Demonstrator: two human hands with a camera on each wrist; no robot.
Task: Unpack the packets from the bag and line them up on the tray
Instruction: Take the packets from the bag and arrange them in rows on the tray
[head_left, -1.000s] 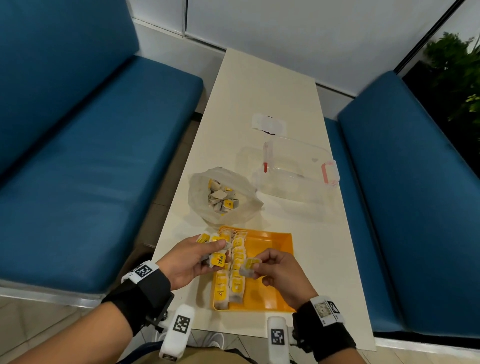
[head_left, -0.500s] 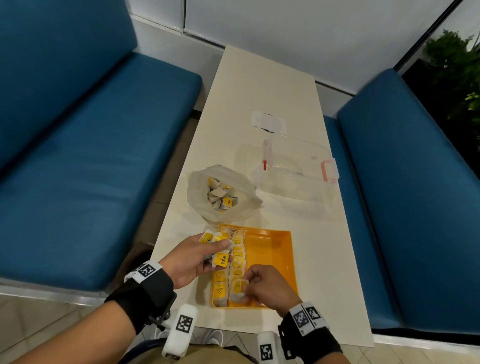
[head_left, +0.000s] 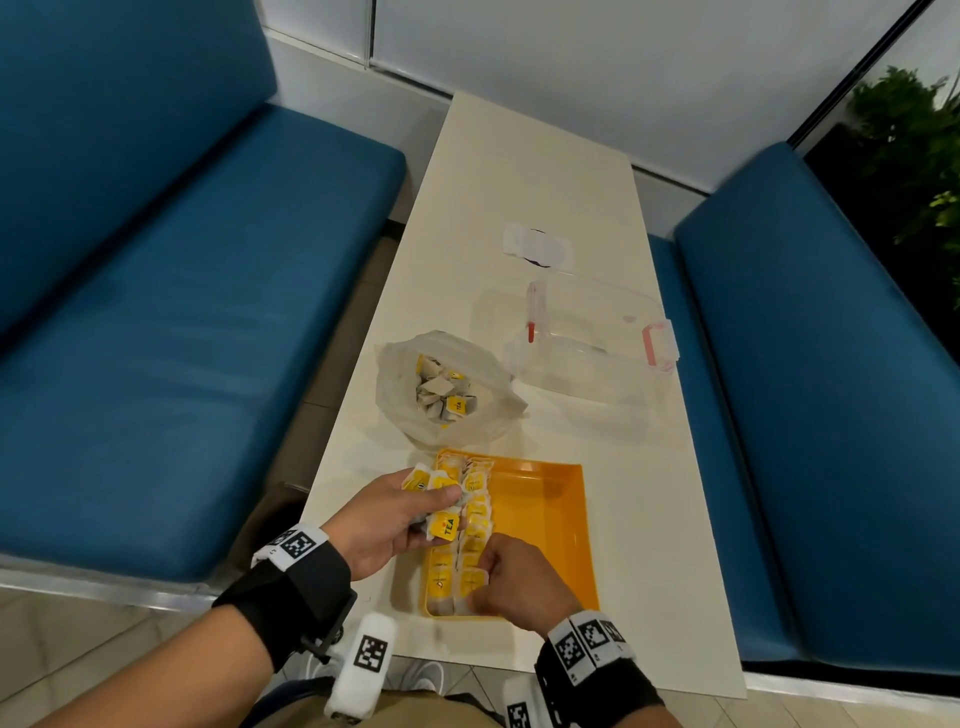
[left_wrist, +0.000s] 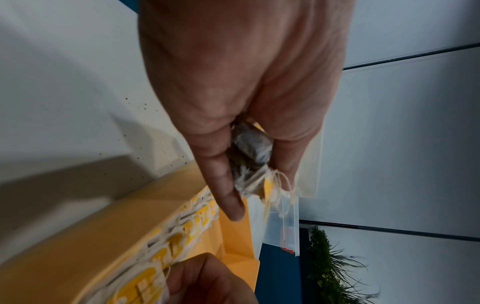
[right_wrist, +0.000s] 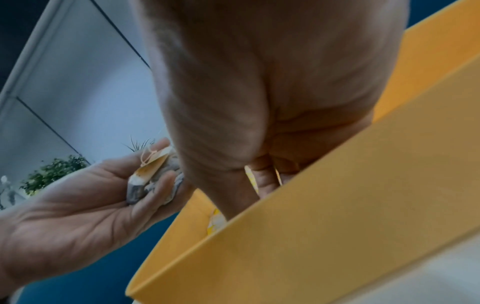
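Observation:
An orange tray (head_left: 540, 519) lies near the table's front edge, with two rows of yellow-tagged tea packets (head_left: 475, 514) along its left side. My left hand (head_left: 395, 514) hovers at the tray's left rim and grips a small bunch of tea packets (head_left: 444, 522) (left_wrist: 250, 148) (right_wrist: 148, 176). My right hand (head_left: 506, 579) is down in the tray's near-left corner, its fingers pinching one packet (head_left: 471, 581) at the near end of the second row. A clear plastic bag (head_left: 447, 389) with several packets inside sits just beyond the tray.
A clear lidded container (head_left: 592, 332) with red clips stands right of the bag. A small white wrapper (head_left: 535, 244) lies farther back on the cream table (head_left: 519, 171). Blue bench seats (head_left: 182, 312) flank the table on both sides.
My right hand carried a packet from mid-air over the tray down to the near end of the second row. The left hand stayed at the rim with its bunch.

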